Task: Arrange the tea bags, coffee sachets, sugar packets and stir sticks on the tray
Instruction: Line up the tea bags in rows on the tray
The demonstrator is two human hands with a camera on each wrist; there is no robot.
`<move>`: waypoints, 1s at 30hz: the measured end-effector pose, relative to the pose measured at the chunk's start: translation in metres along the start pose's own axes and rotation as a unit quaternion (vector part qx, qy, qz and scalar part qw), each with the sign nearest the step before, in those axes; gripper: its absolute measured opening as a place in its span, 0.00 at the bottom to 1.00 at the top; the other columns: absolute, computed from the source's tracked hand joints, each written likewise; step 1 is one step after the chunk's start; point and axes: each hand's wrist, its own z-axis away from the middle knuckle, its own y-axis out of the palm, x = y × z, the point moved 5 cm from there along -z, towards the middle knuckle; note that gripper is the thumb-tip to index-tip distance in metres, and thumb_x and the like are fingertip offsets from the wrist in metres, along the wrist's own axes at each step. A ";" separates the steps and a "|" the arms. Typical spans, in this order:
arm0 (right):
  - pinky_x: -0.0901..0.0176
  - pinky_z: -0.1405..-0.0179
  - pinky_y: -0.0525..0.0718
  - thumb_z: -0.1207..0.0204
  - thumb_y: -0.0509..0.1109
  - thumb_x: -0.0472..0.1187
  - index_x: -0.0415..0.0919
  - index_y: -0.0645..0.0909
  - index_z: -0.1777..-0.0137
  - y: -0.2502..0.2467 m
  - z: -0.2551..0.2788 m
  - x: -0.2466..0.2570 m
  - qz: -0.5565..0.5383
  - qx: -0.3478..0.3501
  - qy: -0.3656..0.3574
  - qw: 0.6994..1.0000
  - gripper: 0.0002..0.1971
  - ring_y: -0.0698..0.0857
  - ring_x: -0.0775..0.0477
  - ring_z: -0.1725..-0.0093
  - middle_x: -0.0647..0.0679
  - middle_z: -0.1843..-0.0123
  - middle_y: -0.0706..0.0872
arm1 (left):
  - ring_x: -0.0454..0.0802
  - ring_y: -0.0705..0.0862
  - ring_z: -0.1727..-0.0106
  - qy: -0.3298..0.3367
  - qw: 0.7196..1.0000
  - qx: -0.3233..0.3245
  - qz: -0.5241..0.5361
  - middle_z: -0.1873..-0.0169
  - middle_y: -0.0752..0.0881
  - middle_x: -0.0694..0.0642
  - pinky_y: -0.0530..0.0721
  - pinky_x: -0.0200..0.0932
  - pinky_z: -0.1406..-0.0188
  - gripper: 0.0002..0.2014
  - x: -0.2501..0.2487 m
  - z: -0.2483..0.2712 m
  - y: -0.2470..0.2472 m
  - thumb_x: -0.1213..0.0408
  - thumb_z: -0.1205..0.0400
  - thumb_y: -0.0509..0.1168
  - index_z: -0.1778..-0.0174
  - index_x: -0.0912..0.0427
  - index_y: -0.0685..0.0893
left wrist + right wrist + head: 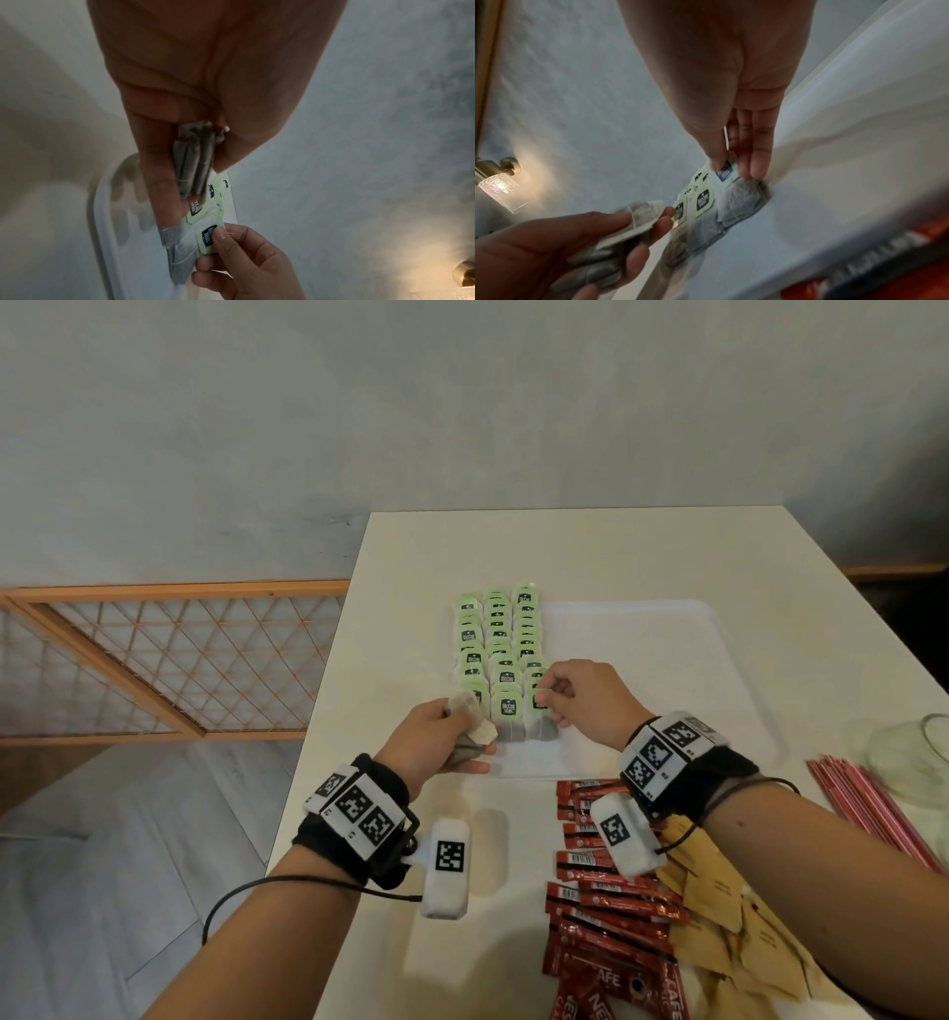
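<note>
White tray (667, 629) sits on the white bench (411, 567), toward its middle. Tea bags (497, 654) with green tags lie in three overlapping rows along the tray's left edge, running far to near.

Right hand (577, 693): thumb and forefinger pinch the green tag of the nearest tea bag in the right row (539, 711); the remaining fingertips (757, 168) touch the tray beside the bag.

Left hand (436, 737): fingers curled around a small bundle of spare tea bags (472, 726), held just left of the rows' near end.

Off the tray, near side: red coffee sachets (611, 916) heaped on the bench, brown sugar packets (719, 927) overlapping them on the right. Red stir sticks (868, 809) lie further right, beside a clear glass jar (919, 752) at the right edge.
</note>
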 end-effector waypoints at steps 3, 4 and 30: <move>0.51 0.58 0.88 0.24 0.74 0.40 0.44 0.84 0.51 -0.002 0.002 -0.001 0.003 -0.016 0.008 1.000 0.04 0.86 0.44 0.60 0.47 0.57 0.84 | 0.53 0.91 0.53 0.024 0.999 0.022 -0.008 0.47 0.90 0.64 0.92 0.46 0.59 0.12 0.000 0.003 0.004 0.64 0.13 0.63 0.39 0.68 0.82; 0.56 0.58 0.84 0.24 0.75 0.43 0.45 0.84 0.48 -0.004 0.003 0.000 0.008 -0.026 0.002 1.000 0.07 0.84 0.49 0.60 0.49 0.56 0.83 | 0.53 0.91 0.53 0.030 0.999 0.027 -0.009 0.48 0.90 0.63 0.92 0.46 0.59 0.12 0.000 0.004 0.006 0.65 0.14 0.64 0.38 0.66 0.82; 0.74 0.58 0.78 0.25 0.76 0.41 0.44 0.84 0.57 -0.016 0.056 0.017 -0.084 -0.047 -0.088 0.991 0.04 0.84 0.60 0.61 0.55 0.59 0.88 | 0.51 0.89 0.61 -0.023 1.000 0.014 -0.009 0.53 0.91 0.59 0.89 0.44 0.68 0.15 -0.008 0.019 0.029 0.55 0.16 0.67 0.42 0.63 0.84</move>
